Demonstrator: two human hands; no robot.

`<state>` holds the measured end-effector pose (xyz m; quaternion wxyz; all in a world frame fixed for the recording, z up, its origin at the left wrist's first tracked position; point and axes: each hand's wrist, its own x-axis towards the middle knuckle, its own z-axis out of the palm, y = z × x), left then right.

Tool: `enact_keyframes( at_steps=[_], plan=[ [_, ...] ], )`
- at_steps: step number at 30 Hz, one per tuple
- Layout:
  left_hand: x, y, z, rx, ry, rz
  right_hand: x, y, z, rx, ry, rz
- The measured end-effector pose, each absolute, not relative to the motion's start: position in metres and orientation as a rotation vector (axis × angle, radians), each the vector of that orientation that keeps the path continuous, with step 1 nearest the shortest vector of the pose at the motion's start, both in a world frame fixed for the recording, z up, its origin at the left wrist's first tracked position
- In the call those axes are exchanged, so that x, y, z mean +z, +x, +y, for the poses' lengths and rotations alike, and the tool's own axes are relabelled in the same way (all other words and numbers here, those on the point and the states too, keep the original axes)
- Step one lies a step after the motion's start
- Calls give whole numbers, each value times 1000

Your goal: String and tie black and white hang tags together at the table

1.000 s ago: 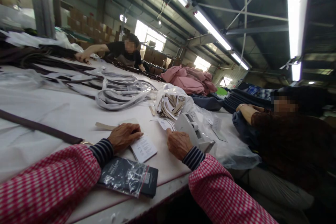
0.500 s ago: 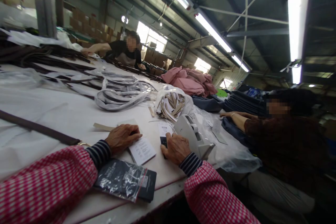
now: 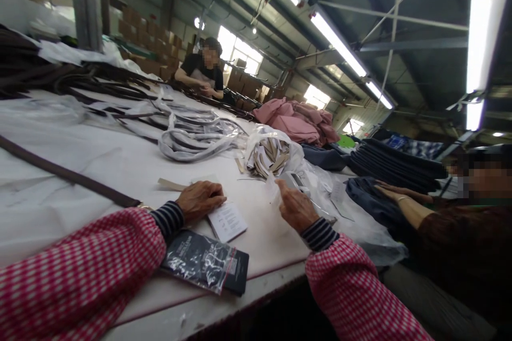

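My left hand point(image 3: 200, 200) lies curled on a white printed card point(image 3: 229, 221) and pins it to the white table point(image 3: 100, 165). A dark flat item in a clear plastic sleeve point(image 3: 206, 264) sits just below that wrist, near the table's front edge. My right hand point(image 3: 296, 208) is lifted off the table in front of a white dispenser-like device point(image 3: 295, 180), forefinger up. A faint pale scrap shows at its fingertips; whether it is held is unclear.
A clear bag of beige tags point(image 3: 270, 153) stands behind the device, with bundled grey straps point(image 3: 196, 136) to its left. A brown strap point(image 3: 68, 173) crosses the table. Pink garments point(image 3: 294, 120) and dark folded garments point(image 3: 384, 162) lie beyond. One co-worker's arm point(image 3: 404, 202) reaches in from the right; another person point(image 3: 206, 69) works far back.
My right hand has lifted off the tag it pressed and now hovers by the white device. My left hand stays on the card. The far person has drawn their arm in.
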<state>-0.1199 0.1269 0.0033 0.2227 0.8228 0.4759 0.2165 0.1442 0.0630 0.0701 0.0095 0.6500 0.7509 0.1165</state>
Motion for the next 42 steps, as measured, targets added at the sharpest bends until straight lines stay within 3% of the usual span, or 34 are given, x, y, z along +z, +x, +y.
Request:
enact_keyframes(
  at_steps=[8,12,17,29,37,42],
  plan=[
    [4,-120,127,612,2249,1309,46,183,68,254,2259,2471],
    [7,-121,126,602,2231,1288,43,179,65,-27,2450,2634],
    [7,-122,129,610,2187,1227,52,167,47,-300,2357,2938],
    [1,-125,134,687,1964,1156,36,137,-18,222,1474,3207],
    [3,-124,133,719,1951,1177,43,101,-11,639,1279,2886],
    [2,-124,133,717,1947,1167,46,87,-10,662,1305,2785]
  ],
)
